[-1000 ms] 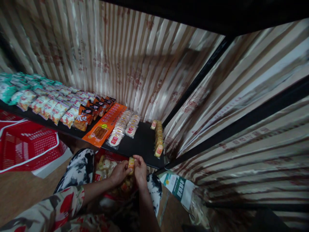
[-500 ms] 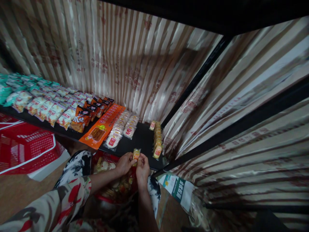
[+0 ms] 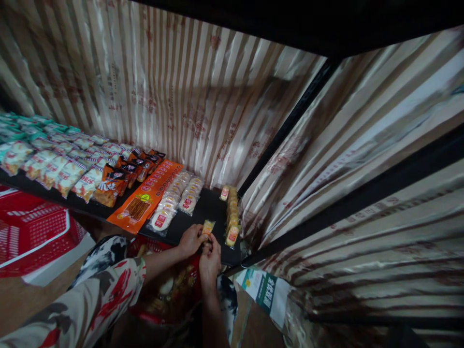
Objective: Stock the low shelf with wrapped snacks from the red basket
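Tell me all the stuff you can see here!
snack: one, yellow packet, held by both hands at the shelf's front edge
shelf: one, black, low, against the curtain
yellow row: several like packets, right end of shelf
white packs: two rows, clear with red labels, mid shelf
orange pack: one, long, left of the white packs
brown bags: several, left of the orange pack
pale bags: many, white and teal, far left
curtain: striped beige, behind and right
red basket: one, floor, left
box: one, white and green, floor, right
left hand: holding the snack
right hand: holding the snack
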`<state>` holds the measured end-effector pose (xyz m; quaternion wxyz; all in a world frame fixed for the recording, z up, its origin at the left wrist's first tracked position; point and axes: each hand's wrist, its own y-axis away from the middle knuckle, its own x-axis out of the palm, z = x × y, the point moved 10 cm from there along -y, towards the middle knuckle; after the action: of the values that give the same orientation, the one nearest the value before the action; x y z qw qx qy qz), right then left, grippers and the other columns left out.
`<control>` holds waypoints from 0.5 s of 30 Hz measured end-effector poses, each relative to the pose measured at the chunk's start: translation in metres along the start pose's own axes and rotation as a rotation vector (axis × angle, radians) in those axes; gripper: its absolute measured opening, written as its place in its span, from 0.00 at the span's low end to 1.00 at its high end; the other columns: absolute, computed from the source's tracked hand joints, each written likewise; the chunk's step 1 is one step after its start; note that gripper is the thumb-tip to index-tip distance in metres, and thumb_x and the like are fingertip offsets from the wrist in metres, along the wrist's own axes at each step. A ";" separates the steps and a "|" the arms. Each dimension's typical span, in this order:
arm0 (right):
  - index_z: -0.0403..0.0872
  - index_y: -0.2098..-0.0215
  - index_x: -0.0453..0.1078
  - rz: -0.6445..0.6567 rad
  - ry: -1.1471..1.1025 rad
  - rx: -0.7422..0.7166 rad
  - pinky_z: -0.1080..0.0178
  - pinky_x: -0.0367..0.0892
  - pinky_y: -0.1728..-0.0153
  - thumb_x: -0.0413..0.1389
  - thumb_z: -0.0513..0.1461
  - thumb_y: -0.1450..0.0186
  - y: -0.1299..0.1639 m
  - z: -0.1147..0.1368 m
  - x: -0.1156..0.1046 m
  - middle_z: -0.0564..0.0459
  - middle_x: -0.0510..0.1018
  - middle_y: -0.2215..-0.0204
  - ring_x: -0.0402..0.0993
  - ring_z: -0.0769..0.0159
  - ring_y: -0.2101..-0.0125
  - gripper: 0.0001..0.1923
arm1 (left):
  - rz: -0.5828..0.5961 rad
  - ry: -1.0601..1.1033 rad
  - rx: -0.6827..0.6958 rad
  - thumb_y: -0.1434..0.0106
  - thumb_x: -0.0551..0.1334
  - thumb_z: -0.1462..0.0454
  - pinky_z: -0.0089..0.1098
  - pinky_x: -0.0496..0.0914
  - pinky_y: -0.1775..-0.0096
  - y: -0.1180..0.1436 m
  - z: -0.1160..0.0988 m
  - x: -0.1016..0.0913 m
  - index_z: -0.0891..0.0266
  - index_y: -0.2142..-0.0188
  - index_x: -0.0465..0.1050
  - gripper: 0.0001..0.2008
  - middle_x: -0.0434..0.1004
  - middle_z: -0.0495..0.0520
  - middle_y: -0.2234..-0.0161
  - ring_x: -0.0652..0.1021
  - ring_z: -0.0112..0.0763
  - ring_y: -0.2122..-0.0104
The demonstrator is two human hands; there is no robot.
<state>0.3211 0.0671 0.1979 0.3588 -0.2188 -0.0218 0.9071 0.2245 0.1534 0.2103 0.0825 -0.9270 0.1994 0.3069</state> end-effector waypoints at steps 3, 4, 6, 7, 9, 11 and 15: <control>0.42 0.50 0.64 0.005 -0.022 0.016 0.61 0.67 0.59 0.43 0.39 0.41 -0.006 -0.006 0.006 0.40 0.69 0.54 0.73 0.63 0.63 0.22 | 0.014 -0.038 -0.013 0.40 0.55 0.63 0.26 0.63 0.64 -0.010 0.000 0.005 0.62 0.63 0.70 0.08 0.69 0.51 0.68 0.71 0.28 0.67; 0.42 0.50 0.64 0.001 -0.022 0.013 0.60 0.67 0.58 0.43 0.39 0.41 -0.009 -0.007 0.007 0.40 0.69 0.54 0.73 0.63 0.62 0.22 | 0.019 -0.051 -0.020 0.40 0.55 0.63 0.26 0.63 0.64 -0.014 0.000 0.007 0.62 0.63 0.70 0.08 0.70 0.51 0.68 0.71 0.28 0.67; 0.43 0.50 0.65 -0.020 -0.011 -0.003 0.60 0.67 0.57 0.44 0.39 0.41 -0.014 -0.008 0.008 0.40 0.69 0.54 0.72 0.62 0.60 0.22 | 0.029 -0.079 -0.035 0.40 0.55 0.63 0.26 0.63 0.63 -0.020 0.001 0.010 0.62 0.63 0.69 0.08 0.70 0.52 0.67 0.71 0.29 0.66; 0.42 0.51 0.66 -0.032 -0.002 -0.010 0.59 0.66 0.56 0.44 0.39 0.41 -0.017 -0.009 0.009 0.40 0.70 0.54 0.71 0.61 0.59 0.22 | 0.032 -0.093 -0.043 0.40 0.55 0.64 0.26 0.63 0.63 -0.023 0.002 0.011 0.63 0.62 0.69 0.08 0.70 0.52 0.66 0.72 0.29 0.65; 0.42 0.51 0.66 -0.052 0.007 -0.018 0.58 0.65 0.55 0.44 0.39 0.41 -0.023 -0.011 0.010 0.40 0.71 0.54 0.71 0.60 0.57 0.22 | 0.037 -0.112 -0.062 0.40 0.55 0.65 0.26 0.64 0.61 -0.029 0.002 0.013 0.63 0.61 0.68 0.08 0.70 0.53 0.65 0.72 0.29 0.64; 0.43 0.51 0.66 -0.066 -0.003 -0.013 0.58 0.65 0.54 0.44 0.39 0.41 -0.029 -0.014 0.012 0.41 0.71 0.55 0.71 0.60 0.57 0.22 | 0.046 -0.120 -0.080 0.40 0.54 0.66 0.26 0.64 0.59 -0.034 0.001 0.015 0.63 0.60 0.68 0.09 0.70 0.54 0.64 0.72 0.29 0.62; 0.42 0.50 0.65 -0.073 -0.015 0.013 0.58 0.64 0.53 0.43 0.39 0.40 -0.043 -0.017 0.018 0.39 0.69 0.53 0.70 0.60 0.55 0.23 | 0.063 -0.108 -0.114 0.40 0.53 0.68 0.26 0.64 0.59 -0.047 -0.003 0.019 0.64 0.58 0.67 0.11 0.70 0.55 0.61 0.72 0.29 0.61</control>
<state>0.3443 0.1086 0.1844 0.3928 -0.2084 -0.0265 0.8953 0.2591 0.1889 0.2027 0.0307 -0.9055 0.2061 0.3697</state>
